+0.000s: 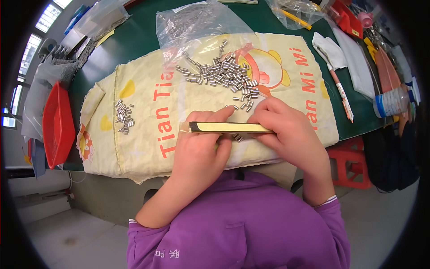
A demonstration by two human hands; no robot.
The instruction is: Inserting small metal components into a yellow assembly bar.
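My right hand (289, 130) pinches the right end of a narrow, straight bar (233, 127) with a pale yellow face and dark edges. Its left end crosses the fingers of my left hand (197, 145), which grips it there; a clear, brownish tip sticks out past those fingers. Just beyond the bar lies a loose heap of short, shiny metal pins (228, 74), some close to my fingertips. A few more pins (238, 137) show below the bar, between my hands. Farther left on the cloth is a smaller pile of pins (124, 116).
A yellow printed cloth (148, 80) covers part of the green table (139, 33). Behind the heap lies a clear bag of pins (192, 20). At left stands a red tray (58, 125). A white glove (329, 49), a pen (342, 96) and a bottle (392, 103) are at right.
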